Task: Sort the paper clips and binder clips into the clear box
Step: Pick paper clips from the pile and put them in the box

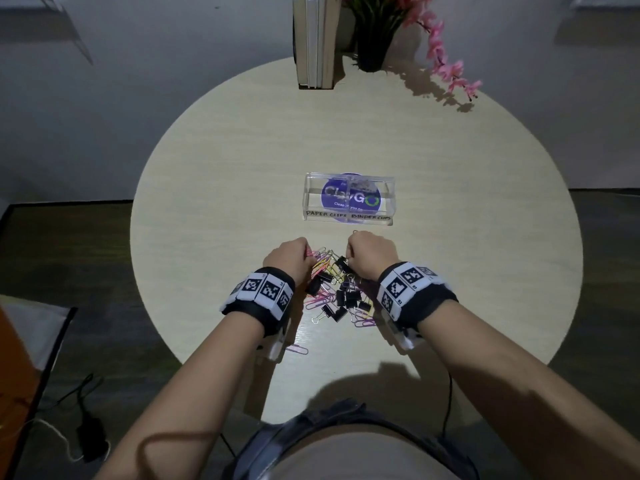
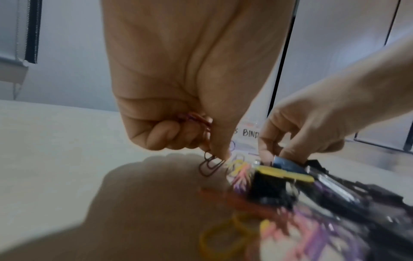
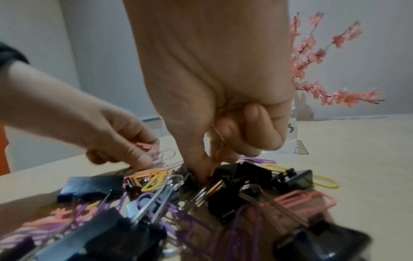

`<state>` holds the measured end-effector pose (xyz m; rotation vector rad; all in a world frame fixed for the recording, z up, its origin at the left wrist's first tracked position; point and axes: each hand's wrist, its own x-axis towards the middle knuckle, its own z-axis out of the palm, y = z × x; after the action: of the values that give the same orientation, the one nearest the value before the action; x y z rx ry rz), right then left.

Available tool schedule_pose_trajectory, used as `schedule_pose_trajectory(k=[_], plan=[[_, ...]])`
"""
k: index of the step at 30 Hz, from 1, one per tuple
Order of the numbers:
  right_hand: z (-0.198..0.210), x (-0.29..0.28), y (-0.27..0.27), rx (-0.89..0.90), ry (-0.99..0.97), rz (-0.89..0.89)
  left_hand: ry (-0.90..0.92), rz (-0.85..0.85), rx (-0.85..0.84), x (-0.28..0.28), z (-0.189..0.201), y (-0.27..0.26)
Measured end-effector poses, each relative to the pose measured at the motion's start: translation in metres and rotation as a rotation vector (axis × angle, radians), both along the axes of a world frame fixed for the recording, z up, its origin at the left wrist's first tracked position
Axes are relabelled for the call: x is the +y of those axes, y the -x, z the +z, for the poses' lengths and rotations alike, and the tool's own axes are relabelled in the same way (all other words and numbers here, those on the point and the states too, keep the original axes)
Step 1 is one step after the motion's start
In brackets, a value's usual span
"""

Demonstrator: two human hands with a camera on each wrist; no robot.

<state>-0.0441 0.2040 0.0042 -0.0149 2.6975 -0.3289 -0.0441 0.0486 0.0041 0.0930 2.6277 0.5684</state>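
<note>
With the left hand (image 1: pixel 289 255) already clutching pink wire paper clips (image 2: pixel 196 121) and the right hand (image 1: pixel 369 252) pinching into the black metal binder clips (image 1: pixel 346 296) at lower centre, each should lift cleanly toward its labelled half of the clear plastic box (image 1: pixel 349 219) above.

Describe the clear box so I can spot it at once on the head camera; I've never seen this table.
Start at the round pale wooden table. Near its middle, just beyond both hands and the heap of clips, sits the clear box. It is the only transparent thing there: a low rectangle with a centre divider, hand-lettered PAPER CLIPS on its left front and BINDER CLIPS on its right, over a purple round sticker.
</note>
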Motion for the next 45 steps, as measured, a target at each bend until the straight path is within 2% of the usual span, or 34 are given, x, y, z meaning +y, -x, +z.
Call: schedule_pose_trajectory(k=[5,7,9,11,13,16,21,24,27,30,35,40,45], plan=[[-0.001,0.002,-0.01,0.024,-0.056,0.081,-0.035,-0.044,0.279,0.014,0.039,0.042],[0.001,0.007,-0.014,0.085,-0.008,0.019,-0.03,-0.061,0.34,0.02,0.049,0.066],[0.003,0.016,-0.017,0.124,0.13,-0.134,-0.001,-0.109,0.328,0.024,0.05,0.081],[0.005,0.026,-0.015,0.147,0.292,-0.296,0.029,-0.167,0.311,0.025,0.046,0.084],[0.006,0.035,-0.01,0.16,0.373,-0.37,0.033,-0.196,0.379,0.022,0.043,0.078],[0.004,0.04,-0.001,0.194,0.279,-0.28,-0.055,-0.136,0.473,0.013,0.036,0.053],[-0.006,0.033,0.009,0.233,0.053,-0.085,-0.121,-0.008,0.2,0.001,0.01,0.014],[-0.01,0.03,0.009,0.184,0.073,-0.147,-0.135,0.025,0.081,0.001,-0.004,0.007],[-0.008,0.032,0.012,0.081,0.124,-0.252,-0.143,0.034,0.043,0.007,-0.009,0.007],[-0.006,0.032,0.014,0.022,0.122,-0.266,-0.106,-0.001,0.023,0.017,-0.01,0.005],[0.007,0.02,0.012,0.064,-0.013,-0.104,-0.045,-0.06,0.074,0.022,-0.014,-0.006],[0.043,-0.004,0.045,0.246,0.289,-0.147,-0.115,0.032,0.085,0.01,-0.006,-0.012],[0.053,-0.008,0.077,0.194,0.503,-0.255,-0.341,0.211,0.107,0.003,0.011,0.0]])
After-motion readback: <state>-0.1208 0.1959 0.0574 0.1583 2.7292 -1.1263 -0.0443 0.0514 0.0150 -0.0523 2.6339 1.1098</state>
